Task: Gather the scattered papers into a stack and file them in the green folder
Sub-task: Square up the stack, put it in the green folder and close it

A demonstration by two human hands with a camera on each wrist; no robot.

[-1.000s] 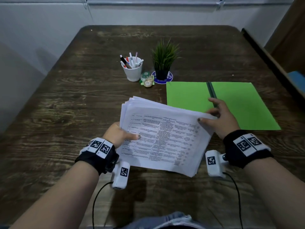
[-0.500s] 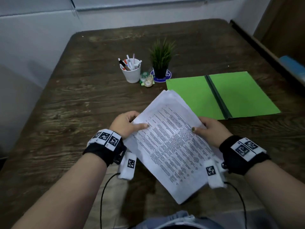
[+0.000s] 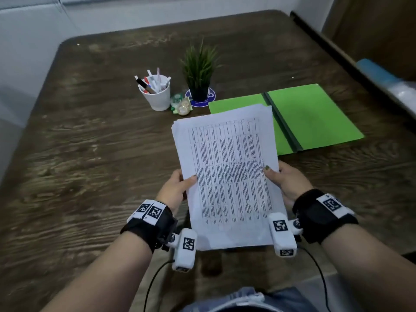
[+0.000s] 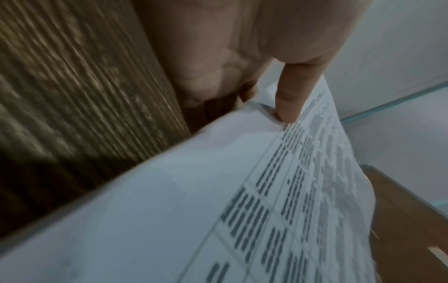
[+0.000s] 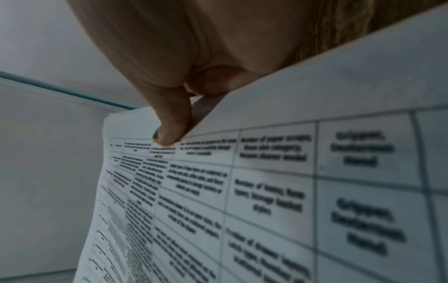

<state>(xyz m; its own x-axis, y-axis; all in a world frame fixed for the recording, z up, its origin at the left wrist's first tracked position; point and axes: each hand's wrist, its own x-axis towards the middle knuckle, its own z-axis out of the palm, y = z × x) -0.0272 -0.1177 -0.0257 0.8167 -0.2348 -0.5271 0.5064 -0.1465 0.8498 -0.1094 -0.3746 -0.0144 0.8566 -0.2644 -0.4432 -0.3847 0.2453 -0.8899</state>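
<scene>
A stack of white printed papers is held upright in portrait, above the table's near middle. My left hand grips its left edge, thumb on the front sheet. My right hand grips the right edge the same way. In the left wrist view the thumb presses the papers; the right wrist view shows my thumb on the printed table of the papers. The green folder lies open on the table behind and right of the stack, its left half partly hidden by the papers.
A white cup of pens, a small potted plant on a blue coaster, and a small tape dispenser stand behind the stack. The wooden table stretches left. A wooden ledge runs along the right side.
The stack has been turned from a slanted landscape hold to an upright portrait one, with both hands shifting to its long side edges. It now covers part of the folder's left half.
</scene>
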